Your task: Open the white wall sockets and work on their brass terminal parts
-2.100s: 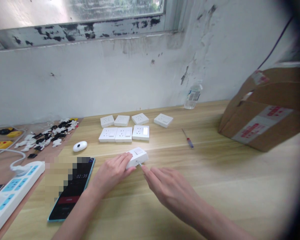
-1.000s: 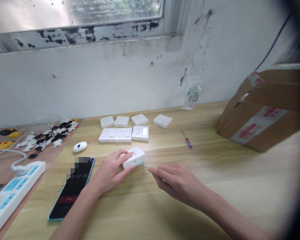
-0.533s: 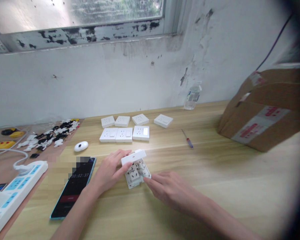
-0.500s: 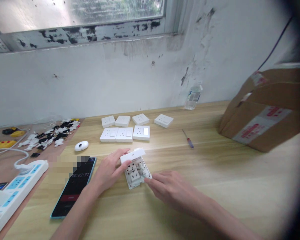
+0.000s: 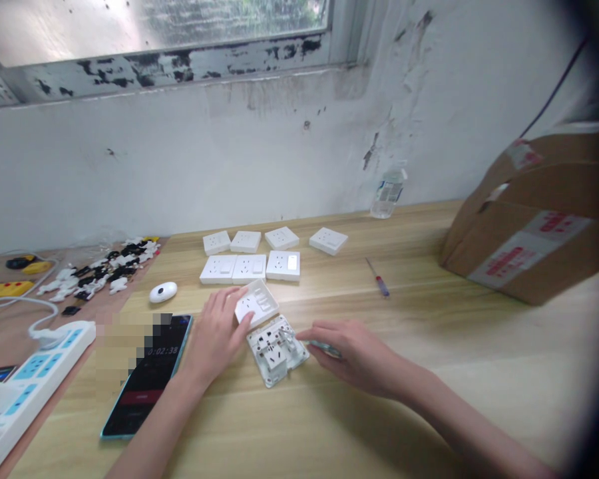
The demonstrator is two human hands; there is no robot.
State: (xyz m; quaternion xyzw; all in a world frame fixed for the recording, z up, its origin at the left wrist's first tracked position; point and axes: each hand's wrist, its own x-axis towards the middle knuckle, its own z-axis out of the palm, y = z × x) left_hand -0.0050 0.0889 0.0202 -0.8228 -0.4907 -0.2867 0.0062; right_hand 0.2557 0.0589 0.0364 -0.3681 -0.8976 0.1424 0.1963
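Observation:
My left hand (image 5: 217, 336) grips a white socket cover (image 5: 257, 304), tilted up behind the socket base, with its slots and switch opening showing. Just in front of it, the white socket base (image 5: 276, 352) lies on the table with its inner parts exposed. My right hand (image 5: 357, 352) is at the base's right side, fingers pinched around a slim greenish thing (image 5: 327, 347). Most of that thing is hidden by the fingers, and its kind cannot be made out.
Several assembled white sockets (image 5: 249, 268) stand in two rows behind. A screwdriver (image 5: 378, 278) lies to the right, near a cardboard box (image 5: 519, 226) and a plastic bottle (image 5: 388, 194). Left are a phone (image 5: 150, 379), a white oval device (image 5: 163, 292), a power strip (image 5: 34, 379) and loose parts (image 5: 100, 269).
The cover has come away from over the base and swung back, now showing its face. The base has shifted slightly right and nearer. My right hand has moved slightly up and right.

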